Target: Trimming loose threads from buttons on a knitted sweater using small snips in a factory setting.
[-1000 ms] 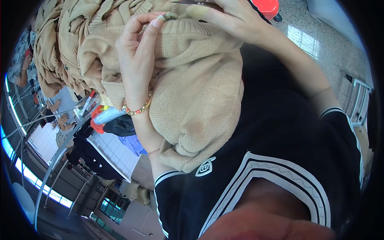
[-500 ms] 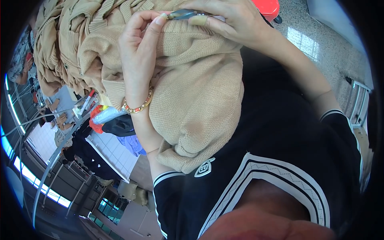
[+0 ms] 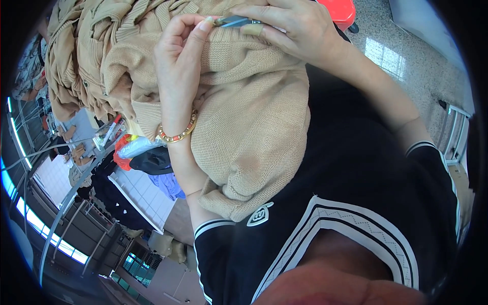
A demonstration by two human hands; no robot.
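A beige knit sweater [image 3: 249,127] lies bunched over my lap and chest, its ribbed edge up near the top of the view. My left hand [image 3: 180,58] is closed, with thumb and forefinger pinching at that ribbed edge; a red-and-gold bangle circles the wrist. In my right hand [image 3: 300,33] is a pair of small thread snips [image 3: 236,22], blades pointing left, with their tips right beside my left fingertips. A yellowish cover wraps my right thumb. Whatever fine bit lies between the left fingertips is too small to make out.
More beige knitwear [image 3: 86,56] is heaped at the upper left. Beyond my left arm are a plastic bag [image 3: 140,146], purple cloth [image 3: 168,185] and a white tiled table [image 3: 140,195]. A red stool [image 3: 339,12] stands on the speckled floor at the upper right. Other people's arms show at far left.
The snips have turned slightly, so their blades catch the light differently. My left hand has shifted a touch to the right; the sweater has barely moved.
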